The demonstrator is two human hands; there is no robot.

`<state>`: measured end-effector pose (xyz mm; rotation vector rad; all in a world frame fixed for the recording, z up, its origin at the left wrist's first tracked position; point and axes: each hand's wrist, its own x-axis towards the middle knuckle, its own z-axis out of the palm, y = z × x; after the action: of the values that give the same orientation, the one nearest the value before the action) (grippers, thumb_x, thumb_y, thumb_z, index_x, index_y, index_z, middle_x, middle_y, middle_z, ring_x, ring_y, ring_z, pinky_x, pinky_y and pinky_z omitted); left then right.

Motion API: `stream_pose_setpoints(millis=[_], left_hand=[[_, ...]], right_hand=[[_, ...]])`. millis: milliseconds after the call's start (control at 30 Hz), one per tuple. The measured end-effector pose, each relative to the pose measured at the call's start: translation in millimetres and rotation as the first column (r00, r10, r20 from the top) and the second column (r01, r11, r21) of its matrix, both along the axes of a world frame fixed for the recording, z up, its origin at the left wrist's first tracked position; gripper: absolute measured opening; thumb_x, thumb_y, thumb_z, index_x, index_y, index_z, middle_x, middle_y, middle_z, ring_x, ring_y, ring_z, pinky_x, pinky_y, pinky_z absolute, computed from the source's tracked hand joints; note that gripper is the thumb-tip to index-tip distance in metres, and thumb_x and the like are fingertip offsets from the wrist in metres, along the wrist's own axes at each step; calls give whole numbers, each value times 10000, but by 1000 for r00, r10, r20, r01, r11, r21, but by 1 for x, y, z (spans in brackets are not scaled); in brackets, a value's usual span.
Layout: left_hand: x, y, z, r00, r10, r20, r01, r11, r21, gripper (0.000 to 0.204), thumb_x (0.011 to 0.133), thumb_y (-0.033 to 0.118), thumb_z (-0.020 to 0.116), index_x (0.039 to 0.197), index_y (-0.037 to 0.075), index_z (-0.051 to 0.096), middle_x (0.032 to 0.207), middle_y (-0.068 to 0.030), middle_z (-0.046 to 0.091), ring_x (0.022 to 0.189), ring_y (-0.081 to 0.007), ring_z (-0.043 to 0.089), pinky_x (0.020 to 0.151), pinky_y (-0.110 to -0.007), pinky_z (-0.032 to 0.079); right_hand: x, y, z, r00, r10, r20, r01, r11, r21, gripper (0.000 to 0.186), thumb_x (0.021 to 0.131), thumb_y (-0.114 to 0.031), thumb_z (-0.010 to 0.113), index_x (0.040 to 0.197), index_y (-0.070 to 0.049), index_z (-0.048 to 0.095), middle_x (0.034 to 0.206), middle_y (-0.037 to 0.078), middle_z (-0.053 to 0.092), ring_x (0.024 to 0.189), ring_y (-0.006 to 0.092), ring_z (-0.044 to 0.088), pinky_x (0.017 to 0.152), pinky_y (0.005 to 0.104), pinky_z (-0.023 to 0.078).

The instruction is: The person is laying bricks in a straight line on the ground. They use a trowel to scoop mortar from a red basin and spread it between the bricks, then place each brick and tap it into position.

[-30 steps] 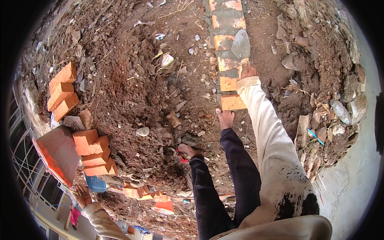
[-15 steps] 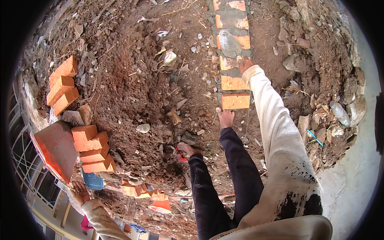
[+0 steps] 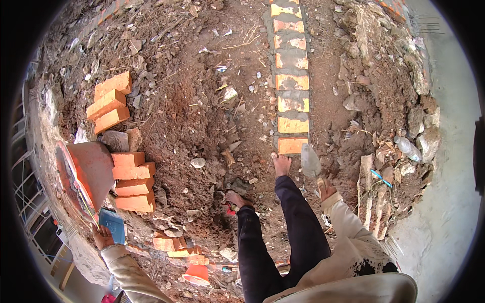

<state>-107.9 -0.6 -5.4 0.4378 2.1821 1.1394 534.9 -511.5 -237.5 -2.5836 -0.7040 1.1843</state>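
Note:
My right hand (image 3: 326,189) grips the handle of a trowel (image 3: 310,160). Its grey, mortar-smeared blade points away from me, just right of the nearest brick (image 3: 292,146) in a laid row. Grey mortar (image 3: 293,94) fills the gaps between the bricks and smears several of their tops. Far to the left, my left hand (image 3: 103,236) is closed at the rim of an orange-red bucket (image 3: 91,164), on a thin yellowish strip that looks like its handle. The bucket's mouth faces left, and its contents are hard to make out.
Loose bricks lie in stacks (image 3: 134,188) beside the bucket and farther off (image 3: 108,103). A blue container (image 3: 112,225) and an orange cone-shaped pail (image 3: 197,273) are nearer me. A taut string runs along the row's right side. A plastic bottle (image 3: 407,148) lies among rubble by the pale wall.
My right hand has drawn the trowel back toward me, from over the laid bricks to beside the nearest one. My left hand has closed at the bucket's rim. The view has shifted.

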Motion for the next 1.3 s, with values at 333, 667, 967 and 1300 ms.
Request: stream_pose_setpoints(millis=[333, 667, 967, 1300], left_hand=[[44, 24, 42, 618, -341, 708, -246, 772, 586, 279, 912, 206, 383, 664, 79, 396, 522, -11, 344, 467, -137, 349, 472, -298, 350], [173, 16, 223, 592, -353, 725, 174, 934, 312, 359, 907, 284, 299, 583, 131, 322, 419, 28, 251, 335, -129, 220, 353, -296, 275], [219, -178, 328, 599, -476, 644, 401, 874, 274, 355, 881, 264, 435, 564, 176, 299, 402, 66, 215, 302, -92, 156, 307, -261, 235], [280, -408, 269, 569, -514, 642, 653, 757, 29, 303, 824, 288, 531, 596, 180, 363, 417, 78, 230, 313, -74, 153, 317, -255, 144]], right_hand=[[-98, -205, 166, 993, 94, -77, -121, 854, -507, 410, 858, -361, 348, 1113, -81, 507, 1032, 235, 557, 968, 392, 528, 898, 466, 369], [-145, -298, 228, 994, -82, 71, 93, 980, -177, 421, 854, -369, 340, 1101, -97, 546, 1142, 193, 522, 1094, 372, 460, 964, 434, 328], [-180, -371, 242, 904, 399, -155, -419, 750, -511, 439, 880, -378, 290, 1086, -89, 548, 1165, 159, 512, 1123, 361, 440, 956, 421, 351], [-151, -487, 260, 985, -158, -72, 111, 891, -441, 454, 838, -406, 397, 1054, -30, 530, 997, 224, 571, 965, 402, 513, 848, 434, 404]])
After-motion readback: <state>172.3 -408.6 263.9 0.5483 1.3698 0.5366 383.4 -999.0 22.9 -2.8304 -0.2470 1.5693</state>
